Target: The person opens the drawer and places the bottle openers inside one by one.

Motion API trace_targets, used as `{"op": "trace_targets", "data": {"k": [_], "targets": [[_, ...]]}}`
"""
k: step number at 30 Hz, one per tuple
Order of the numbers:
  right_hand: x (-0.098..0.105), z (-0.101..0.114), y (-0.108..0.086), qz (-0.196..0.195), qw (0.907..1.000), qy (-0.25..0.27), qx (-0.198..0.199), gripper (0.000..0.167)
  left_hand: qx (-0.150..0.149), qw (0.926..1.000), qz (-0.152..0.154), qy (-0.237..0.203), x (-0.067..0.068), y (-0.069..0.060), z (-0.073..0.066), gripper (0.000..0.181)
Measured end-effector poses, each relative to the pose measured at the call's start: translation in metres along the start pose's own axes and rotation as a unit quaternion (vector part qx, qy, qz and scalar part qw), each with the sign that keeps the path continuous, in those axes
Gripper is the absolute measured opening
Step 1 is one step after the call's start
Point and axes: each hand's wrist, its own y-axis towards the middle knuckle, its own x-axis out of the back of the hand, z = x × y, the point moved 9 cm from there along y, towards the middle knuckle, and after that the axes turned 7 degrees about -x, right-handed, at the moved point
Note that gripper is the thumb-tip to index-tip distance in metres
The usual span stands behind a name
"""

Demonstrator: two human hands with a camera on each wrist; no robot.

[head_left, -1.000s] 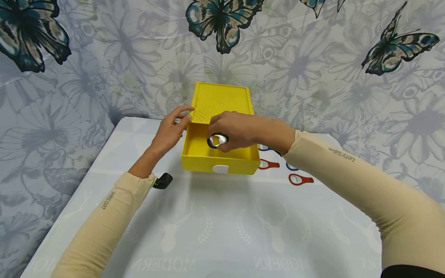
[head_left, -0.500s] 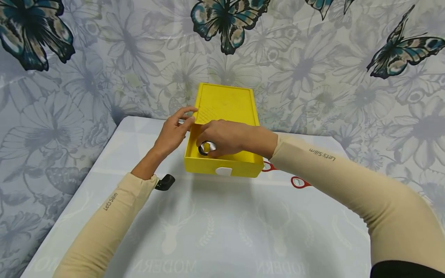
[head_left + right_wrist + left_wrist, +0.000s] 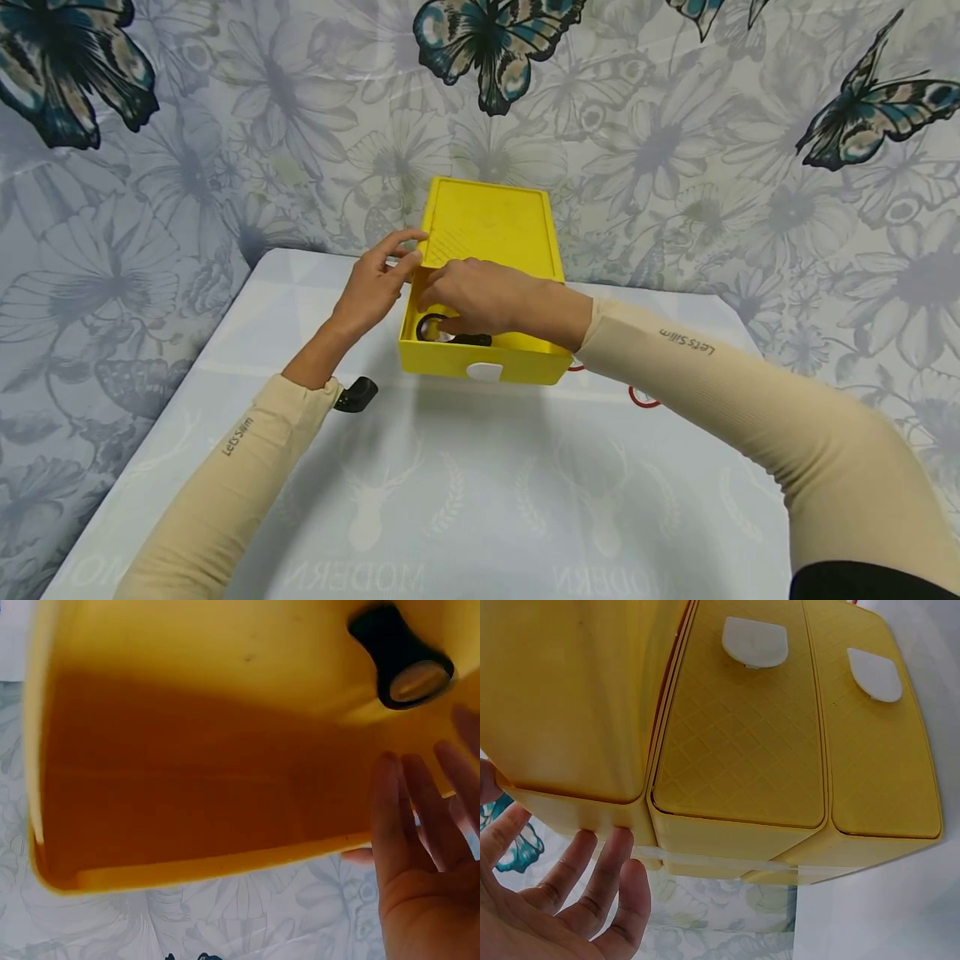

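Observation:
A yellow drawer unit (image 3: 495, 217) stands at the back of the table, its top drawer (image 3: 438, 360) pulled out. Inside that drawer lies a black magnifying glass (image 3: 474, 340); the right wrist view shows the black magnifying glass (image 3: 386, 652) on the drawer floor. My right hand (image 3: 487, 296) is over the drawer, just above the glass, and in the right wrist view its fingers are extended, apart from it. With spread fingertips my left hand (image 3: 371, 287) touches the unit's left side, as the left wrist view of the hand (image 3: 577, 900) also shows.
Two lower drawers (image 3: 742, 735) with white tabs are shut beneath the top one. Right of the unit, a red-rimmed magnifying glass (image 3: 643, 398) shows partly under my right forearm. A patterned cloth wall (image 3: 300, 167) rises behind the white table (image 3: 420, 500).
The black magnifying glass was in my right hand; the hand lowered it into the drawer and let go. My left hand stays at the unit's side.

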Motion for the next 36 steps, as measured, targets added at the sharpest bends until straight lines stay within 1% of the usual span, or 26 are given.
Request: {"op": "trace_targets", "data": {"k": [4, 9, 17, 23, 26, 31, 36], "targets": [[0.010, -0.003, -0.009, -0.013, 0.9997, 0.008, -0.017, 0.031, 0.007, 1.0000, -0.002, 0.000, 0.000, 0.001, 0.000, 0.043], [0.018, -0.011, -0.022, -0.018, 0.9991, 0.017, -0.035, 0.032, 0.004, 1.0000, -0.004, -0.004, 0.000, 0.001, 0.000, 0.043], [0.020, -0.025, -0.040, -0.034, 0.9966, 0.043, -0.062, 0.034, 0.013, 0.9999, -0.008, -0.005, -0.002, 0.001, 0.001, 0.042], [0.018, -0.036, -0.052, -0.043, 0.9936, 0.057, -0.087, 0.035, 0.011, 0.9999, -0.008, -0.002, -0.003, 0.000, 0.000, 0.044], [0.020, -0.041, -0.059, -0.059, 0.9929, 0.061, -0.084, 0.032, 0.010, 0.9999, -0.009, -0.002, -0.002, 0.001, 0.000, 0.044], [0.026, -0.045, -0.070, -0.092, 0.9910, 0.074, -0.062, 0.027, 0.006, 0.9999, -0.014, 0.001, 0.001, 0.001, -0.001, 0.043], [0.026, -0.050, -0.081, -0.103, 0.9895, 0.084, -0.057, 0.027, 0.009, 0.9999, -0.014, -0.002, 0.001, -0.001, -0.001, 0.043]]}}
